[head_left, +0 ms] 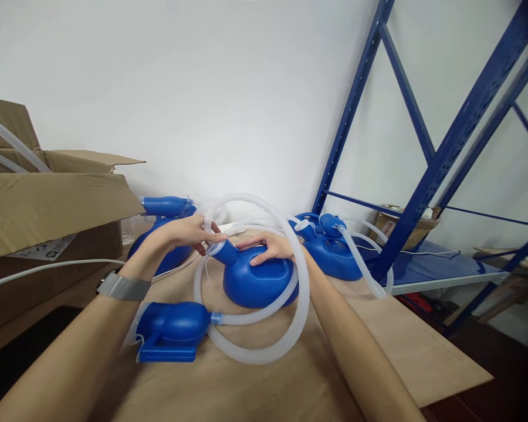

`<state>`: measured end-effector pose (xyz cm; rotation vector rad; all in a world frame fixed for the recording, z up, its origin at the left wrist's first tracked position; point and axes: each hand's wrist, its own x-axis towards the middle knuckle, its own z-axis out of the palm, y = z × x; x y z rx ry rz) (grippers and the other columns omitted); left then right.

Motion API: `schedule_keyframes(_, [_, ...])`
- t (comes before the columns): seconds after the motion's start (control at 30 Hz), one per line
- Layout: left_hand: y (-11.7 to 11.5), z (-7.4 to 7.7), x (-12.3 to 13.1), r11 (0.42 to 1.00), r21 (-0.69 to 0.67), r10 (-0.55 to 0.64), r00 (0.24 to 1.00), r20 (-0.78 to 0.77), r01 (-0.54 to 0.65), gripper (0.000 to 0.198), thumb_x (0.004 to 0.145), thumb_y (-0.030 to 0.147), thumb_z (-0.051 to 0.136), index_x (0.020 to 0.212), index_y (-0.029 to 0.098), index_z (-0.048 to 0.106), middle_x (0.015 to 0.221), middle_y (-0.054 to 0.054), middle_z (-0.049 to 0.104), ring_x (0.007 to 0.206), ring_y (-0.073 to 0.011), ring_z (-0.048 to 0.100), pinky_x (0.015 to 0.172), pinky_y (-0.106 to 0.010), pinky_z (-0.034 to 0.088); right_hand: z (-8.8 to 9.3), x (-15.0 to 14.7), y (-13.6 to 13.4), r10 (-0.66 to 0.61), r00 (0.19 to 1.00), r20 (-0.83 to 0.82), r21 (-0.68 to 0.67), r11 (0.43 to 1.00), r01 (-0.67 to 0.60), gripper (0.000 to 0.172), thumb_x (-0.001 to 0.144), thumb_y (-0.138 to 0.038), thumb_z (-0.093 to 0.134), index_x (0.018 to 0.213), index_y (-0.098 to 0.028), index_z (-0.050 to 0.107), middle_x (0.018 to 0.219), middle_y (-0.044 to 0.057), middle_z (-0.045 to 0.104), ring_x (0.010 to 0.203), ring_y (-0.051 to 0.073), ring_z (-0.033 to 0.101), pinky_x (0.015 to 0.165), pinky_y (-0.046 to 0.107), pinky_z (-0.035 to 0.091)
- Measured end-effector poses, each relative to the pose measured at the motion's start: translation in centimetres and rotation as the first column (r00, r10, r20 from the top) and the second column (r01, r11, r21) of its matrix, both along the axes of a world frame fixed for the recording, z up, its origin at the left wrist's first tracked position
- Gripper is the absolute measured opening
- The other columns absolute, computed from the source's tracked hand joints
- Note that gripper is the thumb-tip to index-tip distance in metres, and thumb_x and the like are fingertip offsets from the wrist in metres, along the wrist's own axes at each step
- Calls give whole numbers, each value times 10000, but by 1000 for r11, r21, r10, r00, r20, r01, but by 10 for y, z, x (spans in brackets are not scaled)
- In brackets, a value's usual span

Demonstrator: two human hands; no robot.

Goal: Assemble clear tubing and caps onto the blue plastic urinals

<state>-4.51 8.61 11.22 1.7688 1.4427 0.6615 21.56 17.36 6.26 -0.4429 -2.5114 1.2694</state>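
Observation:
A blue plastic bottle [255,287] with a slanted neck stands on the wooden table in front of me. My right hand [275,245] holds its top, fingers behind and thumb across the near side. At the bottle's mouth, which has a whitish cap [214,248], the fingers of my left hand [198,232] close round the end of a translucent hose [305,287]. That hose loops round the bottle. Its other end joins a blue funnel-shaped piece with a handle [176,325], lying on the table at the near left. My left fingers partly hide the cap.
An open cardboard box [57,205] with hoses inside stands at the left. More blue bottles with hoses stand behind left and at the right [334,258]. A blue metal rack [444,158] rises at the right, by the table's edge. A white wall is behind.

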Motion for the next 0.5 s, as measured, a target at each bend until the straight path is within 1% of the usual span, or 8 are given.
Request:
schedule_keyframes(0.07, [3, -4, 1, 999, -13, 46, 999, 4, -46, 647, 520, 639, 861, 902, 128, 750, 808, -99, 737, 742, -256, 703, 681, -338, 578, 1, -1, -1, -8, 1000, -6, -8, 1000, 8, 645, 692, -354, 901, 1299, -252, 706, 1322, 87, 708, 1305, 300, 614, 1155, 450, 438])
schedule_keyframes(0.13, [7, -9, 4, 995, -4, 103, 994, -47, -103, 632, 575, 724, 788, 769, 126, 716, 690, -98, 703, 657, -258, 694, 640, -344, 564, 1, -1, -1, -15, 1000, -1, 1, 1000, 15, 658, 692, -349, 903, 1311, -255, 697, 1329, 88, 705, 1305, 298, 614, 1158, 454, 432])
schedule_keyframes(0.2, [12, -14, 11, 984, 57, 178, 968, -175, -171, 655, 667, 799, 657, 672, 144, 672, 574, -95, 648, 593, -276, 681, 621, -360, 542, 1, 0, 1, -14, 1000, 15, 20, 1000, 14, 659, 705, -348, 898, 1323, -259, 687, 1349, 85, 693, 1311, 292, 609, 1161, 448, 426])
schedule_keyframes(0.23, [13, -17, 15, 973, 104, 226, 941, -253, -206, 666, 723, 809, 580, 666, 151, 668, 544, -97, 632, 594, -293, 684, 634, -371, 533, 1, 0, 1, -14, 1000, 20, 31, 999, 13, 655, 711, -351, 895, 1325, -261, 686, 1361, 82, 685, 1315, 290, 604, 1162, 440, 425])
schedule_keyframes(0.3, [16, -21, 22, 945, 193, 319, 872, -371, -263, 668, 815, 771, 458, 732, 152, 696, 546, -112, 638, 663, -339, 704, 696, -398, 517, 2, 1, 1, -13, 999, 34, 51, 999, 11, 640, 726, -358, 885, 1327, -261, 685, 1388, 76, 667, 1334, 286, 586, 1169, 427, 414])
schedule_keyframes(0.33, [17, -22, 25, 934, 219, 349, 847, -402, -281, 660, 843, 739, 424, 785, 149, 715, 566, -123, 653, 715, -360, 713, 731, -409, 509, 3, 1, 0, -12, 999, 40, 60, 998, 10, 631, 732, -361, 880, 1324, -260, 687, 1398, 73, 660, 1345, 285, 576, 1174, 425, 405])
schedule_keyframes(0.4, [18, -24, 29, 925, 232, 376, 826, -421, -303, 641, 862, 690, 401, 874, 142, 734, 606, -143, 678, 795, -385, 718, 774, -423, 493, 6, 1, -3, -15, 998, 55, 84, 996, 11, 616, 742, -363, 872, 1320, -257, 690, 1413, 69, 649, 1361, 282, 560, 1188, 424, 383])
schedule_keyframes(0.5, [20, -29, 28, 918, 220, 395, 815, -424, -331, 637, 858, 667, 400, 923, 132, 739, 631, -166, 693, 831, -396, 719, 779, -422, 486, 9, 1, -6, -24, 998, 55, 110, 994, 18, 586, 752, -366, 864, 1302, -245, 703, 1414, 74, 648, 1364, 277, 555, 1198, 418, 364])
